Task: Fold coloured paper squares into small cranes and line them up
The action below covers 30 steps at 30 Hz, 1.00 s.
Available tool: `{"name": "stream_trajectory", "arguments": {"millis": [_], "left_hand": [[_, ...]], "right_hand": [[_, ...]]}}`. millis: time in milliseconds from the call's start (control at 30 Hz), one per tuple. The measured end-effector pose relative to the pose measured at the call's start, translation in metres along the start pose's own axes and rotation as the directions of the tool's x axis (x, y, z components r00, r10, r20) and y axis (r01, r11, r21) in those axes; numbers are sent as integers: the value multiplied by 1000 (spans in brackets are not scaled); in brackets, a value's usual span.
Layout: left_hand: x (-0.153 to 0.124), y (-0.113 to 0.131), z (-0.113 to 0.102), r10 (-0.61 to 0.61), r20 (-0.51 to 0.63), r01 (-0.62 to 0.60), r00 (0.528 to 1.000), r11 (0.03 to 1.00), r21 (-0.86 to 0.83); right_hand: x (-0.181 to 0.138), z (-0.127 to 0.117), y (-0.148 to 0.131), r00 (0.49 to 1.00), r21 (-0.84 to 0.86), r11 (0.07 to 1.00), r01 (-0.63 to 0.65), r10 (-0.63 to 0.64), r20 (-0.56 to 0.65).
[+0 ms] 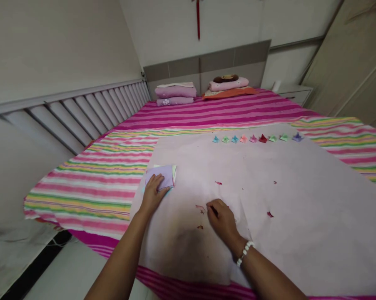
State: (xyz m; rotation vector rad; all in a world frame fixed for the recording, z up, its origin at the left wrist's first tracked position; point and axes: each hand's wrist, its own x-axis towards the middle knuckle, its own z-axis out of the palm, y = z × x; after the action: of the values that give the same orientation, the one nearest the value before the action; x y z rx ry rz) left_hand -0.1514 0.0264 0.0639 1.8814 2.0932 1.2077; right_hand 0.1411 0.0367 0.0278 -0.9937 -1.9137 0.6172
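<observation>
My left hand (152, 193) lies flat with fingers stretched on a small stack of coloured paper squares (165, 175), lilac sheet on top, near the left side of a large pale pink sheet (300, 200) spread over the bed. My right hand (221, 218), a white bead bracelet at its wrist, rests on the sheet with fingers curled together near a small red paper scrap (200, 208); whether it holds anything is hidden. A row of several small folded paper figures (258, 138) in different colours stands along the sheet's far edge.
The bed carries a striped pink, green and yellow cover (103, 179). Folded purple blankets (175, 95) and pillows (228, 85) lie at the headboard. A white slatted rail (81, 112) runs along the left. Red scraps (270, 214) dot the sheet. A nightstand (295, 93) stands at the back right.
</observation>
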Motion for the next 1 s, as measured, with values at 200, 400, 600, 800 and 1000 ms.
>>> {"name": "stream_trajectory", "arguments": {"millis": [200, 400, 600, 800, 1000], "left_hand": [[5, -10, 8, -94, 65, 100, 993, 991, -86], [3, -9, 10, -189, 53, 196, 980, 959, -205], [6, 3, 6, -299, 3, 278, 954, 882, -381], [13, 19, -15, -466, -129, 296, 875, 726, -621], [15, 49, -42, -663, -126, 218, 738, 410, -886]], "right_hand": [[0, 0, 0, 1000, -10, 1000, -10, 10, 7], [1, 1, -1, 1000, -14, 1000, -24, 24, 11], [1, 2, -1, 999, -29, 999, -30, 30, 11], [1, 1, -2, 999, -18, 999, -34, 34, 14], [2, 1, -2, 997, 64, 995, -81, 80, 25]]}}
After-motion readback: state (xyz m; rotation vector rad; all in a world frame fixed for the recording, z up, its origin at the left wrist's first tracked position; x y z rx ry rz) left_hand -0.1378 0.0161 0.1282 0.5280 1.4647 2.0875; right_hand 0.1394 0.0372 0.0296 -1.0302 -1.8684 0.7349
